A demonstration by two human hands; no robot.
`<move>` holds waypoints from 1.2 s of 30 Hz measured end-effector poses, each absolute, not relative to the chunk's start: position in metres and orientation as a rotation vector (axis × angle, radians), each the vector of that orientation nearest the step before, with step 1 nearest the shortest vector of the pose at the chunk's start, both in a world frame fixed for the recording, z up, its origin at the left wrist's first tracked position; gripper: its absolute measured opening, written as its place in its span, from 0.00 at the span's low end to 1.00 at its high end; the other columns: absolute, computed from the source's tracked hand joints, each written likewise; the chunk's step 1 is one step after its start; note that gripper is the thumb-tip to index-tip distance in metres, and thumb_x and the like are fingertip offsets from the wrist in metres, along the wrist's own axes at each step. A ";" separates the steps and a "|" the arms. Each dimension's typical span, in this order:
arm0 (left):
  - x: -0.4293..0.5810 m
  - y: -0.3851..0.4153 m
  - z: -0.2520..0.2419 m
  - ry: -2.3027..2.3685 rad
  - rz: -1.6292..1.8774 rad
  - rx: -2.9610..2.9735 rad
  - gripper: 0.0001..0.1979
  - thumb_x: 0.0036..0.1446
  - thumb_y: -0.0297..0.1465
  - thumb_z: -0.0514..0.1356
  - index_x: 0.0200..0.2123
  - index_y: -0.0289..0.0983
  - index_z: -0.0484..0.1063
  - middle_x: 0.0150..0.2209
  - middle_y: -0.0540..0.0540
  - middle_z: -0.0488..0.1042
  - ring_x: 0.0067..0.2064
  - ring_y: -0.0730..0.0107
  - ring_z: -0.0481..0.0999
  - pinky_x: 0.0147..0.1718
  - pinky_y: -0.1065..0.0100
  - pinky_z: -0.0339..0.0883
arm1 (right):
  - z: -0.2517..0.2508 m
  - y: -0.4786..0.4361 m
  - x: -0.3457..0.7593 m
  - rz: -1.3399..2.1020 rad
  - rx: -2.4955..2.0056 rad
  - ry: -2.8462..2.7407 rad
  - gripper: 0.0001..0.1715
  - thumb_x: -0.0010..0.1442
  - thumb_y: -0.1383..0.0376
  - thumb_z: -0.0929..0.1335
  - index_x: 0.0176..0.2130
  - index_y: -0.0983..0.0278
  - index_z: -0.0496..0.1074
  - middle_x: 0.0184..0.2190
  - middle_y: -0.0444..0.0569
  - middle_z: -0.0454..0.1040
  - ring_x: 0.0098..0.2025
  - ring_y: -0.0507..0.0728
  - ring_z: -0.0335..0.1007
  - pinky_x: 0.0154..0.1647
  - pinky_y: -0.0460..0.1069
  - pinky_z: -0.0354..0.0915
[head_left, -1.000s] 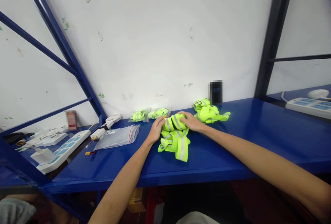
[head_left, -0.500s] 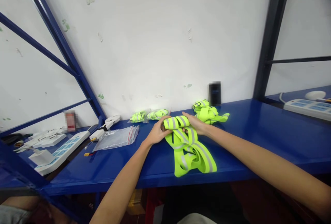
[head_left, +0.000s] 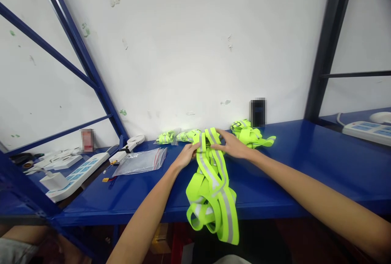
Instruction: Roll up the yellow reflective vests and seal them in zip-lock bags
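Note:
A neon yellow-green reflective strap harness (head_left: 210, 174) with silver stripes hangs in loops between my hands, its lower end over the table's front edge. My left hand (head_left: 187, 155) is closed on its left band near the top. On the right, my right hand (head_left: 232, 145) grips the other band, thumb in front and fingers partly hidden behind it. Just behind my right hand lies a loose second strap harness (head_left: 250, 136). Two bundles in clear bags, one of them a bagged harness (head_left: 165, 136), rest against the wall beyond my left hand.
Clear zip bags (head_left: 142, 161) lie on the blue table (head_left: 299, 162) to the left, beside a small white fan (head_left: 135, 141). Power strips (head_left: 81, 176) sit at both sides. A blurred dark object (head_left: 258, 112) leans on the wall. A person's leg (head_left: 26, 231) shows lower left.
The harness has been lifted and unfolded from a folded bundle into two long hanging bands. Its loops now drop past the table edge. The view has shifted slightly left.

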State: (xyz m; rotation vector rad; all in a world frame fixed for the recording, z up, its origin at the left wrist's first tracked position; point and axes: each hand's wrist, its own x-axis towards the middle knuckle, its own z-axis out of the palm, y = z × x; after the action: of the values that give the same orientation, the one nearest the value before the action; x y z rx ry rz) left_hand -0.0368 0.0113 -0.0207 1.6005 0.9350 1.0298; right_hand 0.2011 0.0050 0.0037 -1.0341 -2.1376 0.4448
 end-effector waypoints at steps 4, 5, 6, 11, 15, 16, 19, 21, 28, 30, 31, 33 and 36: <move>-0.031 0.010 -0.022 1.055 1.159 1.526 0.25 0.55 0.51 0.57 0.27 0.32 0.73 0.22 0.47 0.73 0.25 0.70 0.69 0.27 0.70 0.61 | 0.004 0.000 0.198 0.298 -0.930 -2.240 0.58 0.52 0.51 0.73 0.69 0.56 0.41 0.57 0.56 0.65 0.55 0.67 0.63 0.55 0.61 0.58; -0.030 0.011 -0.024 1.076 1.191 1.494 0.25 0.55 0.51 0.58 0.27 0.32 0.74 0.23 0.47 0.74 0.25 0.70 0.70 0.27 0.70 0.61 | 0.004 -0.002 0.197 0.267 -0.896 -2.313 0.56 0.52 0.53 0.73 0.69 0.55 0.44 0.54 0.55 0.67 0.54 0.67 0.63 0.55 0.62 0.58; -0.028 0.012 -0.026 1.089 1.230 1.463 0.25 0.54 0.51 0.58 0.27 0.32 0.74 0.23 0.47 0.74 0.24 0.71 0.69 0.26 0.70 0.61 | 0.005 -0.005 0.196 0.235 -0.856 -2.367 0.53 0.52 0.56 0.72 0.68 0.55 0.47 0.52 0.54 0.68 0.53 0.67 0.63 0.55 0.62 0.57; -0.021 0.011 -0.031 1.040 1.375 1.401 0.27 0.55 0.53 0.57 0.29 0.32 0.75 0.22 0.47 0.73 0.25 0.69 0.70 0.26 0.69 0.62 | 0.008 -0.007 0.195 0.183 -0.716 -2.244 0.39 0.51 0.63 0.70 0.61 0.61 0.60 0.52 0.55 0.67 0.54 0.64 0.63 0.55 0.57 0.60; -0.025 0.007 -0.027 0.935 1.218 1.510 0.32 0.57 0.57 0.50 0.30 0.34 0.75 0.22 0.46 0.73 0.28 0.65 0.72 0.30 0.67 0.64 | 0.004 0.001 0.194 0.410 -0.825 -1.965 0.17 0.58 0.59 0.66 0.46 0.63 0.71 0.45 0.51 0.74 0.48 0.62 0.69 0.54 0.55 0.63; -0.027 0.006 -0.026 0.943 1.178 1.574 0.32 0.57 0.58 0.49 0.27 0.34 0.74 0.20 0.47 0.71 0.27 0.66 0.71 0.29 0.68 0.64 | 0.003 0.004 0.192 0.505 -0.851 -1.873 0.16 0.60 0.58 0.64 0.44 0.63 0.72 0.44 0.50 0.75 0.48 0.62 0.70 0.53 0.55 0.63; -0.032 0.006 -0.023 1.080 1.138 1.822 0.31 0.57 0.56 0.51 0.16 0.36 0.66 0.14 0.52 0.58 0.21 0.73 0.62 0.26 0.70 0.58 | 0.000 0.011 0.185 0.805 -0.901 -1.532 0.17 0.61 0.56 0.63 0.40 0.63 0.74 0.40 0.50 0.78 0.46 0.62 0.72 0.49 0.54 0.67; -0.035 0.007 -0.022 1.161 1.167 1.925 0.28 0.57 0.53 0.55 0.16 0.37 0.63 0.15 0.53 0.55 0.20 0.75 0.58 0.25 0.70 0.56 | -0.001 0.013 0.180 1.019 -0.896 -1.330 0.16 0.60 0.56 0.64 0.38 0.64 0.74 0.36 0.50 0.78 0.43 0.62 0.74 0.44 0.54 0.70; -0.029 0.009 -0.020 0.943 1.259 1.895 0.23 0.51 0.41 0.64 0.48 0.37 0.70 0.50 0.43 0.73 0.48 0.61 0.72 0.44 0.66 0.67 | -0.002 0.005 0.170 1.271 -0.791 -1.322 0.21 0.59 0.51 0.66 0.33 0.65 0.75 0.30 0.52 0.79 0.36 0.62 0.75 0.39 0.55 0.72; -0.026 0.011 -0.018 0.881 1.268 1.868 0.21 0.52 0.42 0.64 0.44 0.35 0.73 0.47 0.42 0.75 0.48 0.58 0.73 0.45 0.64 0.67 | -0.003 0.002 0.171 1.061 -0.793 -1.467 0.22 0.56 0.48 0.68 0.34 0.65 0.76 0.33 0.51 0.79 0.40 0.62 0.75 0.43 0.55 0.70; -0.025 0.012 -0.018 0.868 1.289 1.844 0.20 0.51 0.42 0.63 0.42 0.34 0.74 0.45 0.42 0.77 0.47 0.58 0.74 0.45 0.63 0.68 | -0.004 0.001 0.171 0.942 -0.778 -1.516 0.22 0.53 0.49 0.70 0.36 0.65 0.76 0.36 0.51 0.79 0.42 0.62 0.74 0.45 0.55 0.70; -0.024 0.014 -0.017 0.877 1.369 1.760 0.19 0.50 0.43 0.64 0.39 0.34 0.76 0.41 0.43 0.79 0.44 0.57 0.76 0.44 0.62 0.68 | -0.006 -0.002 0.172 0.783 -0.739 -1.531 0.23 0.50 0.52 0.72 0.41 0.64 0.76 0.42 0.51 0.78 0.46 0.63 0.73 0.48 0.54 0.68; -0.025 0.016 -0.017 0.902 1.467 1.577 0.19 0.46 0.42 0.67 0.37 0.34 0.76 0.38 0.44 0.79 0.43 0.57 0.77 0.43 0.62 0.69 | -0.009 -0.005 0.171 0.900 -0.712 -1.474 0.25 0.54 0.55 0.68 0.49 0.63 0.72 0.45 0.51 0.78 0.48 0.64 0.73 0.44 0.54 0.70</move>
State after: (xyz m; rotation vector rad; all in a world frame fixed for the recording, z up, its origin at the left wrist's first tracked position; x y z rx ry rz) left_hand -0.0248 0.0164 -0.0168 1.5769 0.9017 1.4672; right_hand 0.1712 -0.0046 -0.0091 -0.7119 -1.4745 0.8996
